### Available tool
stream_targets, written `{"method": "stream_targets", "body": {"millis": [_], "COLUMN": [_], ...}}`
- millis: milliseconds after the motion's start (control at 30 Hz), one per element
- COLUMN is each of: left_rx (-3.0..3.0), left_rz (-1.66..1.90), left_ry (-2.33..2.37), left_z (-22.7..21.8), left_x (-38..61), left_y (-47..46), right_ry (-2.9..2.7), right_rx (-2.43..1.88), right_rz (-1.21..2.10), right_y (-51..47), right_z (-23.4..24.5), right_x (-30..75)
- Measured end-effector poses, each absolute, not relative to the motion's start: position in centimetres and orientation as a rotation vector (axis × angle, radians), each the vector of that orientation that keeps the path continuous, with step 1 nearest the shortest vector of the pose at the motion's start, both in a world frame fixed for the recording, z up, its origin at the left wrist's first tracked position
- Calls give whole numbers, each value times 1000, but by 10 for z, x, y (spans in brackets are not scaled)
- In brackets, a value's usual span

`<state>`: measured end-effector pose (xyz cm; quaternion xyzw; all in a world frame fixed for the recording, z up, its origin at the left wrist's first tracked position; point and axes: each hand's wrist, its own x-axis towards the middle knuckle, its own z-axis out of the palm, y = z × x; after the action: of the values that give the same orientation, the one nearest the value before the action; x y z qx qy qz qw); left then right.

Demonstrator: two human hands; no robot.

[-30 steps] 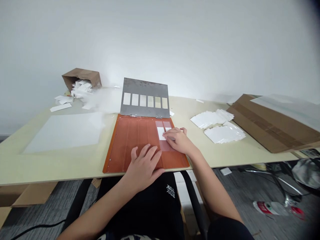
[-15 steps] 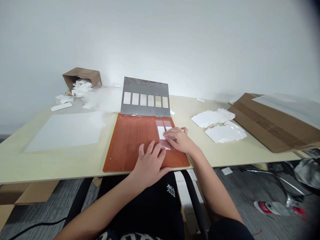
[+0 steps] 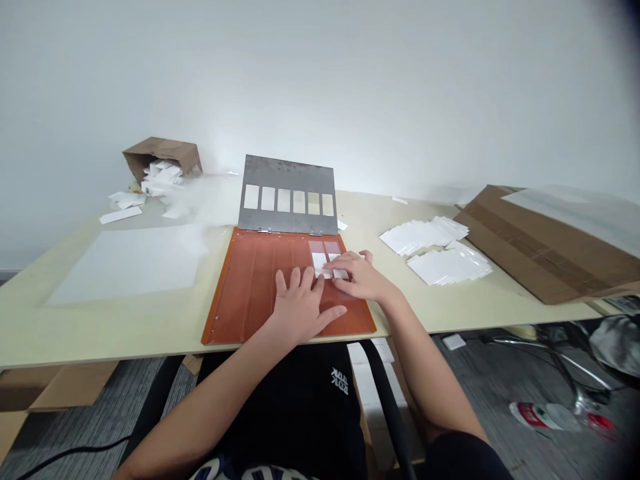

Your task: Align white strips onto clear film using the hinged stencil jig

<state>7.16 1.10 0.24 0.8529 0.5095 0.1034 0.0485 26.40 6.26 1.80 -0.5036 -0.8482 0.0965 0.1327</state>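
An orange board [image 3: 263, 287] lies at the table's front edge, with a grey metal flap [image 3: 287, 170] hinged at its back and standing raised. Two white cards [image 3: 319, 261] rest side by side on a pinkish see-through film [image 3: 317, 247] on the board's right half. My right hand [image 3: 365, 277] reaches over the cards, its index finger and thumb apart and touching them. Flat and spread, my left hand [image 3: 300, 310] rests on the board, with fingertips at the cards' lower edge. My fingers partly cover the cards.
White flat packets [image 3: 447, 263] lie in two fanned piles to the right, beside a large cardboard box [image 3: 545, 247]. At the back left, a small carton [image 3: 187, 155] spills white pieces. A translucent sheet [image 3: 130, 263] lies on the left of the table.
Both hands have shifted slightly, the left one farther up the board. The film's lower edge has moved up to the bottom of the white cards. The view has shifted a little.
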Motion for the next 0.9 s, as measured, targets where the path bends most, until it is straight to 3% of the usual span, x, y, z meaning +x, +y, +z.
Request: {"method": "stream_targets", "body": {"millis": [733, 900], "left_rx": [2649, 2626], "left_rz": [379, 376], "left_ry": [1558, 1566], "left_z": [8, 8], "left_x": [72, 72], "left_y": [16, 16], "right_ry": [-2341, -2382], "right_rx": [-1438, -1402], "right_rz": [328, 213], "right_y": [82, 93], "right_z": [12, 8], "right_x": [263, 263]}}
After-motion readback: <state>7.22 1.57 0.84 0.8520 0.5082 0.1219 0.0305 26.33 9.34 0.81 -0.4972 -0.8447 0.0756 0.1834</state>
